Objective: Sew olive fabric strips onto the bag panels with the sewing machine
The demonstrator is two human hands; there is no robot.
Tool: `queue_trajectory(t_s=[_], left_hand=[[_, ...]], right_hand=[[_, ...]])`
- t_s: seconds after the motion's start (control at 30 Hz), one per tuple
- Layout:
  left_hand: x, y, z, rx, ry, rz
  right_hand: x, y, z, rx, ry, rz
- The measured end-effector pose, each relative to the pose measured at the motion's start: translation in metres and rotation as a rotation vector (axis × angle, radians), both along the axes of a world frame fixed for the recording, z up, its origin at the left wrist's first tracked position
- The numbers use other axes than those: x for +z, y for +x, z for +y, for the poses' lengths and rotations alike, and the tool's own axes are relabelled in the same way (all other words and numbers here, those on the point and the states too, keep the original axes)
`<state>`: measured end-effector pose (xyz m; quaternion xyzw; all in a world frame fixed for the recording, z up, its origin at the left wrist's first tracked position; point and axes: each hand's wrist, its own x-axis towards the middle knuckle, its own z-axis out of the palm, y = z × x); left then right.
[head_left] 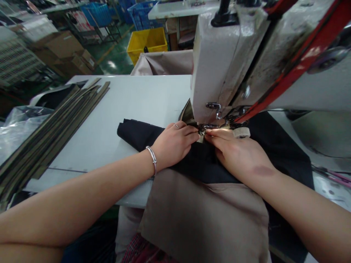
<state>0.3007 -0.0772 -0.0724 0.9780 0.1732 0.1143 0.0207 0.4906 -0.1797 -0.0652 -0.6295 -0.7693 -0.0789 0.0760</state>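
Black fabric (208,168) lies under the head of a white sewing machine (216,65), with a beige cloth (203,215) hanging over the table's front edge. My left hand (175,142), with a ring and a silver bracelet, presses on the fabric just left of the presser foot (202,130). Its fingers are together, bent over the cloth. On the right of the foot, my right hand (238,148) rests with its fingers together, tips close to the needle area. A small olive piece (201,139) shows between the fingertips. The needle itself cannot be made out.
Long dark and olive strips (68,113) lie along the left of the white table (137,91), beside clear plastic (24,120). Scissors-like pink handles (336,177) are at the right. Behind stand a yellow bin (147,42), blue baskets (97,14) and cardboard boxes (64,47).
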Motion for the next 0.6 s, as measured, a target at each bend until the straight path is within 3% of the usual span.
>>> queue_trajectory(t_s=[0.6], left_hand=[[-0.0026,0.0024,0.0059,-0.037,0.025,-0.060]], right_hand=[[-0.0005,-0.0004,0.0008,-0.034,0.007,-0.029]])
